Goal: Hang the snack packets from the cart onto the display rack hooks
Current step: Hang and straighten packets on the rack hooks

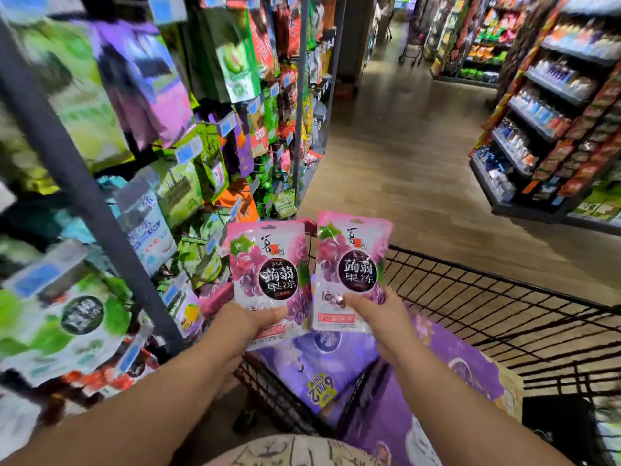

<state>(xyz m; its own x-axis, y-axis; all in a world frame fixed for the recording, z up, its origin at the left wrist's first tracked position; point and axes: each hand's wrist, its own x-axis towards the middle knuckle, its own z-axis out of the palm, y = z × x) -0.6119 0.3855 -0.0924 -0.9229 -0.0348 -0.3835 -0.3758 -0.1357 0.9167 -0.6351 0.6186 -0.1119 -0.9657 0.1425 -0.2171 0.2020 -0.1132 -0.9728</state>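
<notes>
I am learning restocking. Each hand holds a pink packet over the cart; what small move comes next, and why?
Likely move the left hand with its packet toward the display rack. The right hand holds a second packet; both are upright over the cart, and the left one is nearer the rack.

pale wood-plank floor point(396, 169), stocked dark shelves point(523, 212) on the right, another shelf unit point(477, 50) farther back

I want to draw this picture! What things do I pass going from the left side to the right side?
display rack → left pink packet → right pink packet → wire cart → store shelves
</notes>
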